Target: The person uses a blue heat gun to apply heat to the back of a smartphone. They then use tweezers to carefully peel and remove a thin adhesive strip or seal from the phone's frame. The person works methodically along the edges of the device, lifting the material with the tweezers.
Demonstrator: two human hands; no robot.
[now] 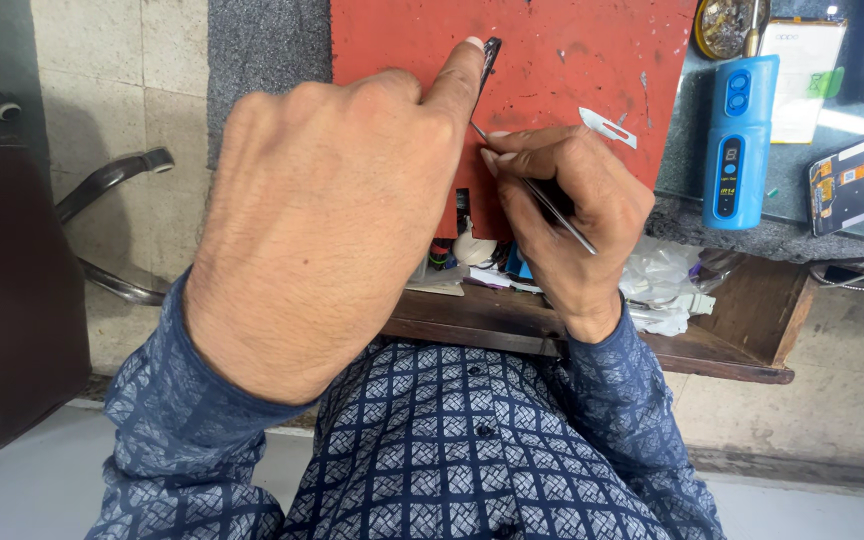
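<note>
A red work mat [552, 60] covers the bench top and serves as the landmark here. Largest in view is the left hand [322, 210], raised over the mat's lower left part, its back to the camera; the forefinger and, it seems, the thumb behind it pinch a thin dark strip-like part [491, 55] held edge-on above the mat, though the hand hides most of that grip. The right hand [572, 205] sits over the mat's lower edge, fingers curled tight around slim metal tweezers [537, 190], whose tip reaches up to just beside the dark part, under the left forefinger. Off the mat's right edge stands a blue handheld device [739, 140]. Below the mat, an open wooden drawer [742, 320] holds crumpled plastic bags [667, 285]. On the mat's right part lies a small loose blade [607, 127].
</note>
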